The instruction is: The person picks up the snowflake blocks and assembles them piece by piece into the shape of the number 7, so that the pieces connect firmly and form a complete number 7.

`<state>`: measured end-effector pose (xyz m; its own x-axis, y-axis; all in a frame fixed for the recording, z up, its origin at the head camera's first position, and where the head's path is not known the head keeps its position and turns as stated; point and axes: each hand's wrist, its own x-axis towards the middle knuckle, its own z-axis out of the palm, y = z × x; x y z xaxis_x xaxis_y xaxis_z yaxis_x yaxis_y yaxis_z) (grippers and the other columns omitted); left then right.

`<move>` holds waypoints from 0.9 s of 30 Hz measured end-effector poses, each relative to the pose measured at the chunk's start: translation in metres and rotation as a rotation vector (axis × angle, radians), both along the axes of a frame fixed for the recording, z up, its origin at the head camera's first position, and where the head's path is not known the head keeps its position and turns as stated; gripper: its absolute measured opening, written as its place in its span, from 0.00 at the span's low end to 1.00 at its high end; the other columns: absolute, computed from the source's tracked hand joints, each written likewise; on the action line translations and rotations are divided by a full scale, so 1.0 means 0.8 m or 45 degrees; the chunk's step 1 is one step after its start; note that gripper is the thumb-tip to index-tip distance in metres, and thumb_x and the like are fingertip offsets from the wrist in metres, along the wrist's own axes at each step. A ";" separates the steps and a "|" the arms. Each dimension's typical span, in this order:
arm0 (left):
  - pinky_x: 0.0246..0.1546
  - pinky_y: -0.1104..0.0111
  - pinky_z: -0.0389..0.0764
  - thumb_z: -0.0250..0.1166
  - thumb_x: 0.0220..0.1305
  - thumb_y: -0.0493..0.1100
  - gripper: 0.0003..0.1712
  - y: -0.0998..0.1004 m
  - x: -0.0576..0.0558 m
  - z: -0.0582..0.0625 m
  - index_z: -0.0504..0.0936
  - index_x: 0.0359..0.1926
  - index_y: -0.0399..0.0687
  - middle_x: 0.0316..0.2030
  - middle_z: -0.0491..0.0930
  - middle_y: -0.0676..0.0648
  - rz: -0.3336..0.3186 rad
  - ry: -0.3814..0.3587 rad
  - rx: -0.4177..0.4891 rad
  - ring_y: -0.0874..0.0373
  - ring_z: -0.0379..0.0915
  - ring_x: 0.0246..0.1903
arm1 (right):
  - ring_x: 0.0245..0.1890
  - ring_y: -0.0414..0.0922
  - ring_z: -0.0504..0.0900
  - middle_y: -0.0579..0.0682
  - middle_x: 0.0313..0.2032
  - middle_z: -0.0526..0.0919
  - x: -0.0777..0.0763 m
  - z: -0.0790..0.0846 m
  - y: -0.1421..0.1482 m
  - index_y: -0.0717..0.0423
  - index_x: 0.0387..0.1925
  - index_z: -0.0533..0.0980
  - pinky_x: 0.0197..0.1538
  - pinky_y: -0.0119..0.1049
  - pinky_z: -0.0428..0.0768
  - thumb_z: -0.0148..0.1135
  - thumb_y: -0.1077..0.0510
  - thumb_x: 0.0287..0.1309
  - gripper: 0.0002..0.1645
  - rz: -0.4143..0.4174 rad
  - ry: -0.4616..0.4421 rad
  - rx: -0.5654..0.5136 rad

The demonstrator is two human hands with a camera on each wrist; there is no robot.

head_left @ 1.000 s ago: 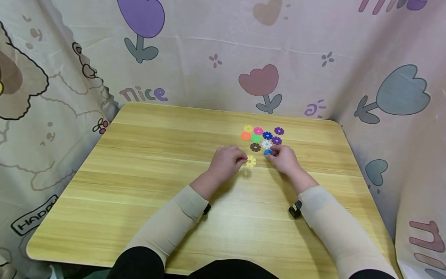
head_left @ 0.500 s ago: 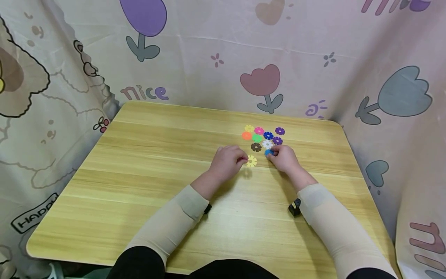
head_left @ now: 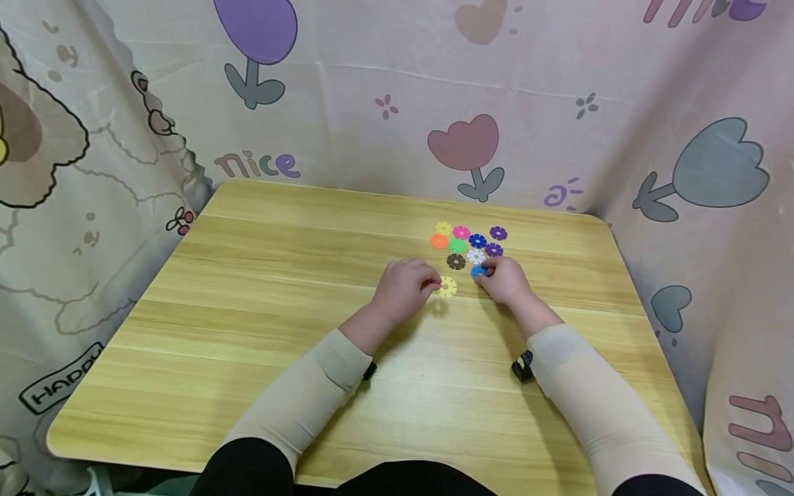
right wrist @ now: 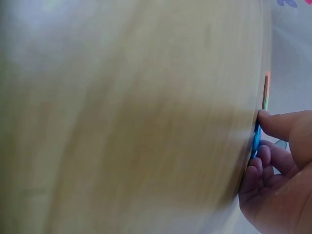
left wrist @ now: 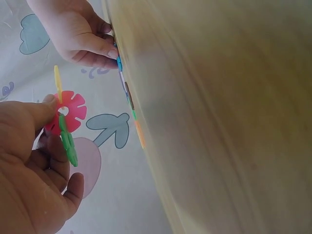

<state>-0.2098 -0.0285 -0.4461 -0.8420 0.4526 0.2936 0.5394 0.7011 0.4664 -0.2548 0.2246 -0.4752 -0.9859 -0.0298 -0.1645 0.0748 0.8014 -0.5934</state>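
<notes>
My left hand [head_left: 403,291] pinches a small joined group of notched plastic snowflake discs, raised above the table. In the left wrist view, a pink disc [left wrist: 76,106] faces the camera. A yellow disc [left wrist: 58,83] and a green disc [left wrist: 68,142] stand edge-on against it. My right hand [head_left: 507,281] is down at the tabletop, thumb and fingers pinching a blue snowflake disc [head_left: 477,271]. The right wrist view has that blue disc [right wrist: 256,139] between thumb and fingers, partly hidden by them. Beside it lie a white disc [head_left: 475,256] and a brown disc [head_left: 455,262].
Further back on the wooden table [head_left: 279,275] lie several loose discs, among them an orange disc [head_left: 439,241], a dark blue disc [head_left: 477,241] and a purple disc [head_left: 498,233]. A printed curtain [head_left: 347,62] hangs behind the table's far edge.
Both hands stay almost still, with the joined discs held in the left and the right on the blue disc. The head view has shifted very slightly.
</notes>
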 end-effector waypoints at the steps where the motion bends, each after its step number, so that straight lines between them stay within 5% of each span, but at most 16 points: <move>1: 0.52 0.54 0.75 0.71 0.72 0.46 0.04 0.000 0.000 0.000 0.92 0.40 0.55 0.39 0.86 0.55 0.000 -0.001 -0.001 0.54 0.82 0.44 | 0.53 0.58 0.78 0.64 0.52 0.81 0.000 0.000 0.000 0.70 0.65 0.75 0.62 0.55 0.77 0.66 0.57 0.71 0.28 -0.003 0.000 -0.002; 16: 0.53 0.55 0.75 0.70 0.73 0.46 0.05 0.001 0.001 0.001 0.92 0.41 0.55 0.40 0.87 0.55 0.010 -0.031 -0.023 0.55 0.82 0.45 | 0.61 0.63 0.77 0.67 0.60 0.79 0.006 0.003 -0.002 0.69 0.64 0.75 0.69 0.58 0.72 0.69 0.59 0.70 0.27 -0.026 0.063 -0.006; 27: 0.51 0.56 0.73 0.70 0.73 0.47 0.05 0.003 -0.001 -0.001 0.92 0.41 0.56 0.40 0.87 0.56 0.016 -0.047 -0.026 0.56 0.81 0.45 | 0.49 0.56 0.77 0.61 0.48 0.81 0.012 0.004 -0.003 0.65 0.57 0.78 0.59 0.53 0.78 0.69 0.64 0.69 0.18 -0.056 0.104 -0.087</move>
<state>-0.2106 -0.0264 -0.4468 -0.8578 0.4473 0.2530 0.5131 0.7175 0.4711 -0.2455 0.2225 -0.4722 -0.9965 0.0053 -0.0830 0.0583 0.7558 -0.6522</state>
